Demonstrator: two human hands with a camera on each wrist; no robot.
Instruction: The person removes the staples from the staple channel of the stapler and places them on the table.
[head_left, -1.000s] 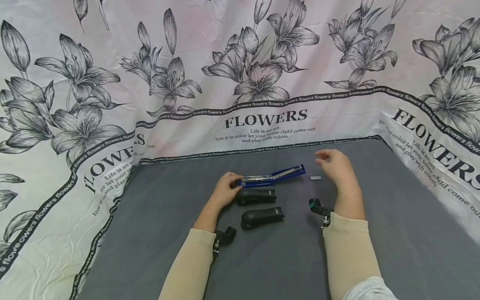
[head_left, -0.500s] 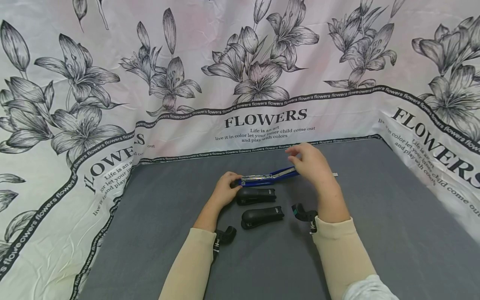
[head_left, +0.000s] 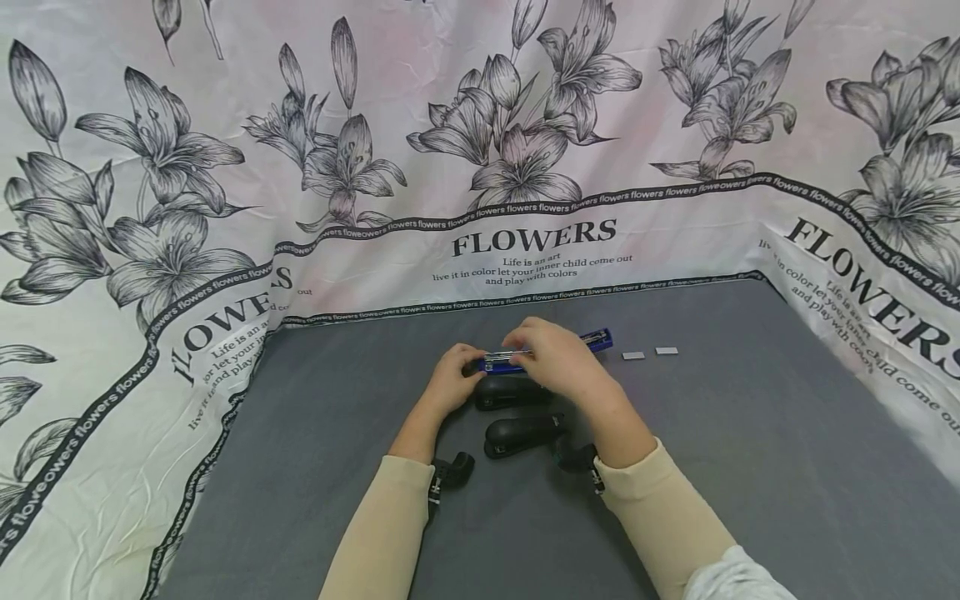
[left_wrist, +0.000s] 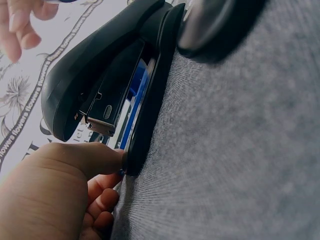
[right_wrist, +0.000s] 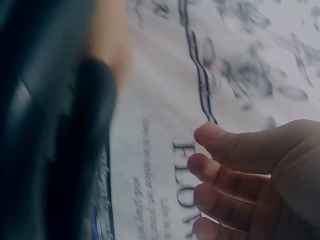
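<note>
A blue stapler (head_left: pixel 597 340) lies swung open in the head view, its metal channel exposed. My left hand (head_left: pixel 450 379) grips its left end between thumb and fingers; in the left wrist view a strip of the blue stapler (left_wrist: pixel 131 122) shows behind a black stapler (left_wrist: pixel 102 75). My right hand (head_left: pixel 558 358) hovers over the middle of the blue stapler and hides part of it. In the right wrist view that right hand (right_wrist: pixel 255 185) has loosely bent fingers, thumb apart from them, holding nothing.
Just in front of the blue stapler sits one black stapler (head_left: pixel 504 393), with a second black stapler (head_left: pixel 521 435) nearer me. Two small pale strips (head_left: pixel 633 356) lie to the right on the grey cloth (head_left: pixel 787 400). A flower-printed curtain (head_left: pixel 360 267) stands behind.
My right hand has moved left from beside the small strips to over the blue stapler. Both strips now show, where the hand covered one before. The left hand stays put.
</note>
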